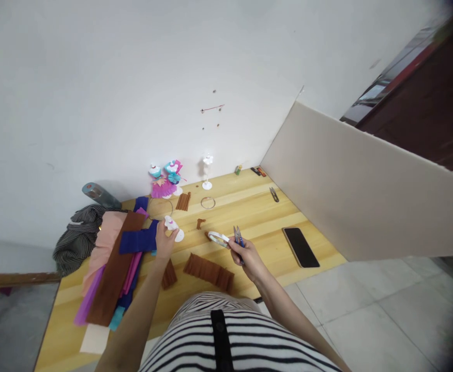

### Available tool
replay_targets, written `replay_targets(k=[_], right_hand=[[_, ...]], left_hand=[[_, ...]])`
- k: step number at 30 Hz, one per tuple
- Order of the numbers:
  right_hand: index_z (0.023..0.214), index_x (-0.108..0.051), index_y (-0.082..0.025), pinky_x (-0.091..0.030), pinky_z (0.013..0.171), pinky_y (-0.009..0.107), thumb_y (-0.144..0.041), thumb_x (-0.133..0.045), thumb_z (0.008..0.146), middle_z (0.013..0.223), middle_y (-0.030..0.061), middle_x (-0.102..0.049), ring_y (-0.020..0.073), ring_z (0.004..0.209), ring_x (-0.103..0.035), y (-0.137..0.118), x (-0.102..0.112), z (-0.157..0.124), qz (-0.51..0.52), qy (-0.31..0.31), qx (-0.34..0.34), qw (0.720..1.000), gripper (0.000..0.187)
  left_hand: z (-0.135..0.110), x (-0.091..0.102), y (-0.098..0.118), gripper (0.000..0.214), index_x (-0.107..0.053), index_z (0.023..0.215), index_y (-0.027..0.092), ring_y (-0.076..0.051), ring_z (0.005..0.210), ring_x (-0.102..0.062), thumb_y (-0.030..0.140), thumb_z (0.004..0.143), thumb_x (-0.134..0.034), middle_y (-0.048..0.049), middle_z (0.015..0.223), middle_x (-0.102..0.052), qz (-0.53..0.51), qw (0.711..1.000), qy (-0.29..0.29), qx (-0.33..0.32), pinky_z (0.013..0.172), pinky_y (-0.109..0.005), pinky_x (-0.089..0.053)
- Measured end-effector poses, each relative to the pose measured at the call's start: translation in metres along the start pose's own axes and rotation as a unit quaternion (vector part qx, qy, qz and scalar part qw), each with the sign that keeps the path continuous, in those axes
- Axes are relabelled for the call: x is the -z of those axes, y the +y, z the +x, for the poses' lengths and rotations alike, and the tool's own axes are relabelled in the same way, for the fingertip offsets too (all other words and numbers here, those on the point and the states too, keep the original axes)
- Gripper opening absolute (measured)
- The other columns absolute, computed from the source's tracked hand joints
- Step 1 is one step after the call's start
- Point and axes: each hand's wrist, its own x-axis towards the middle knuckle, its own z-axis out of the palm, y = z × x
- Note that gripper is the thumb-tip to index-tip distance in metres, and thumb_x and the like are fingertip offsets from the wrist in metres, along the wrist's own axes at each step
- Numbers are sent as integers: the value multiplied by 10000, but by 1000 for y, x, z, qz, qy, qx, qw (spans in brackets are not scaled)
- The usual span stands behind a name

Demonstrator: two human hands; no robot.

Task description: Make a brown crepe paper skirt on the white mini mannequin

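My left hand is closed round a small white doll stand with a round base, held just above the wooden table. In my right hand I grip small blue-handled scissors, points up, and a roll of white tape juts from its fingers to the left. A pleated brown crepe strip lies on the table below both hands. A smaller brown pleated piece lies by my left wrist.
Crepe paper sheets in brown, blue, pink and purple are stacked at the left beside striped cloth. Finished paper-dress dolls and a bare white stand are by the wall. A black phone, thread snips and a wire ring lie right.
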Motion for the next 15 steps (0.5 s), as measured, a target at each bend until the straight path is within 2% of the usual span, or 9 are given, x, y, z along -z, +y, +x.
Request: replay_targets(k=[5, 10, 13, 15], right_hand=[[664, -530, -162, -155, 373, 202, -471, -737, 620, 504, -40, -478, 26, 366, -246, -22, -9, -8, 41, -28, 5, 999, 375], [695, -566, -148, -157, 382, 204, -431, -729, 663, 501, -51, -449, 24, 365, -254, -45, -20, -17, 50, -54, 30, 997, 329], [758, -605, -136, -149, 389, 210, -431, -719, 670, 574, -29, -509, 23, 371, -273, -57, -26, -23, 18, -54, 66, 996, 329], [793, -621, -135, -161, 394, 212, -442, -698, 684, 538, -45, -471, 35, 375, -277, -65, -29, -26, -27, -44, 87, 995, 335]], left_hand=[[6, -5, -4, 544, -603, 1027, 215, -178, 967, -555, 132, 516, -767, -28, 989, -572, 58, 996, 33, -58, 842, -279, -442], [2, -6, -6, 685, -555, 1153, 231, -195, 1000, -567, 154, 513, -786, -59, 1132, -552, 73, 994, 35, -71, 859, -309, -453], [-7, -2, -3, 760, -544, 1187, 238, -224, 1028, -566, 154, 478, -806, -76, 1203, -526, 74, 994, 41, -71, 840, -323, -466], [-16, 3, 2, 756, -552, 1187, 225, -230, 997, -572, 155, 478, -807, -81, 1177, -534, 77, 993, 58, -72, 811, -324, -471]])
